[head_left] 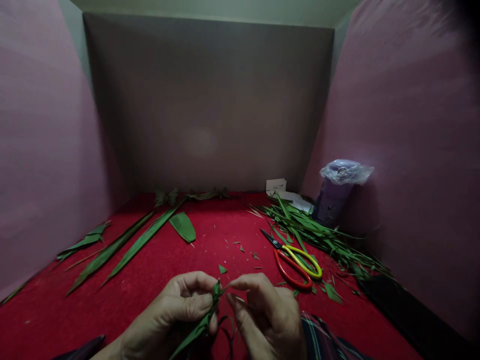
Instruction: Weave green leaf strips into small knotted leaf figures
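My left hand (180,305) pinches a folded piece of green leaf (200,325) between thumb and fingers. Its knotted or woven tip (216,292) sticks up past the thumb, and the long end slants down toward me. Close by on the right, my right hand (268,315) is curled, thumb and index fingertip near that tip, with a thin leaf strip (224,289) running between them. Exactly how the fingertips grip the strip is hard to see. A dark narrow strip (229,332) hangs below, between the hands. Scissors (294,261) with one red and one yellow handle lie beyond my right hand.
Long green leaves (144,245) and a cut leaf piece (183,227) lie at left on the red cloth (131,310). A heap of leaf strips (311,227) is at right, before a purple container (333,197) topped with clear plastic. Scraps (242,248) are scattered mid-table. Panels enclose the sides and back.
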Available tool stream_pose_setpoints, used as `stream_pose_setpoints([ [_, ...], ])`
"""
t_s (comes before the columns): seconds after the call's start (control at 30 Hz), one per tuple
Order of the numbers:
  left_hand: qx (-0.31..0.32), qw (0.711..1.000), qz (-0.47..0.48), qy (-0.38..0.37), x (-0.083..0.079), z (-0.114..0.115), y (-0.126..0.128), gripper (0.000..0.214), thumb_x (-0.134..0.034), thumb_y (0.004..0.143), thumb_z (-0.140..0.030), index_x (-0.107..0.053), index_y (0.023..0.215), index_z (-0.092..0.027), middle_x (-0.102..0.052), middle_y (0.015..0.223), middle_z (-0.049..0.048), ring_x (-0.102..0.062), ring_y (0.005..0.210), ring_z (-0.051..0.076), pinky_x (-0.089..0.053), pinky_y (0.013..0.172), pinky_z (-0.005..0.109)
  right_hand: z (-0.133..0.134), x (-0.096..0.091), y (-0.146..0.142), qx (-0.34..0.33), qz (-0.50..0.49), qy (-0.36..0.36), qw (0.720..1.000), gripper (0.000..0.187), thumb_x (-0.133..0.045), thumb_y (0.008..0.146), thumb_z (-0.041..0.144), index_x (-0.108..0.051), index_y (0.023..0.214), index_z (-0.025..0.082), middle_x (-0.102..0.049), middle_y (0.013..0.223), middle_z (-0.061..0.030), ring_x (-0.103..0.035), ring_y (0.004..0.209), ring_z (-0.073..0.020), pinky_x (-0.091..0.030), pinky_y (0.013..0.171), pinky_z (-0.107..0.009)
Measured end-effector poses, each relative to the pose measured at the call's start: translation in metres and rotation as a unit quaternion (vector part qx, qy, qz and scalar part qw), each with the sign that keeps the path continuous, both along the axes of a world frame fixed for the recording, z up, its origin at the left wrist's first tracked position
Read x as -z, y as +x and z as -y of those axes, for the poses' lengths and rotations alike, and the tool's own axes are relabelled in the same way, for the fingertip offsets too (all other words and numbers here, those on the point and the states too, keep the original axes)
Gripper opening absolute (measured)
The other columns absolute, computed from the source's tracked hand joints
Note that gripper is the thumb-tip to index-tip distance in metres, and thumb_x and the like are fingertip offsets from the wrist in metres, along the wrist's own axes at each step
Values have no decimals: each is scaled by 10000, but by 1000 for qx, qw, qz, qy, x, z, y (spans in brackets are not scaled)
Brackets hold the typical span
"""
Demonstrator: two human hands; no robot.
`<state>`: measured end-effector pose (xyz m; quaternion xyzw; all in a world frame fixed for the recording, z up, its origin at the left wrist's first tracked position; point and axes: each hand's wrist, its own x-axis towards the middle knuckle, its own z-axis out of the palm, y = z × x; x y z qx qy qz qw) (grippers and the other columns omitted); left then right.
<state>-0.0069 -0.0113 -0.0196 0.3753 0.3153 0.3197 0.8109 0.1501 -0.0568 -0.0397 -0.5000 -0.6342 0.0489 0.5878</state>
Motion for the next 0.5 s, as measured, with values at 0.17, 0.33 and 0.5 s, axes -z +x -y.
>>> stream_pose_setpoints([
  [0.17, 12, 1000, -17, 15, -1, 1, 2, 177, -806, 625, -263, -703, 697, -137, -700, 500, 54, -559, 421, 82, -392, 490, 166, -1, -2, 8, -4, 93, 92, 991, 137, -521, 844, 185, -640, 775, 189, -520, 424, 62, -443, 330, -88, -280, 427, -240],
  [0.33, 12, 1000, -8, 19, 0, 3, 5, 163, -798, 635, -246, -676, 652, -140, -708, 504, 55, -585, 434, 97, -372, 463, 164, -4, 1, 12, -14, 121, 108, 987, 181, -489, 850, 169, -634, 744, 189, -599, 458, 40, -528, 359, -93, -297, 442, -241],
  [0.5, 26, 999, -10, 21, 1, 4, 5, 168, -792, 640, -250, -666, 647, -140, -714, 500, 69, -622, 446, 123, -390, 474, 172, -4, -1, 13, -11, 127, 107, 986, 166, -495, 860, 190, -630, 763, 193, -614, 469, 46, -534, 357, -92, -301, 445, -252],
])
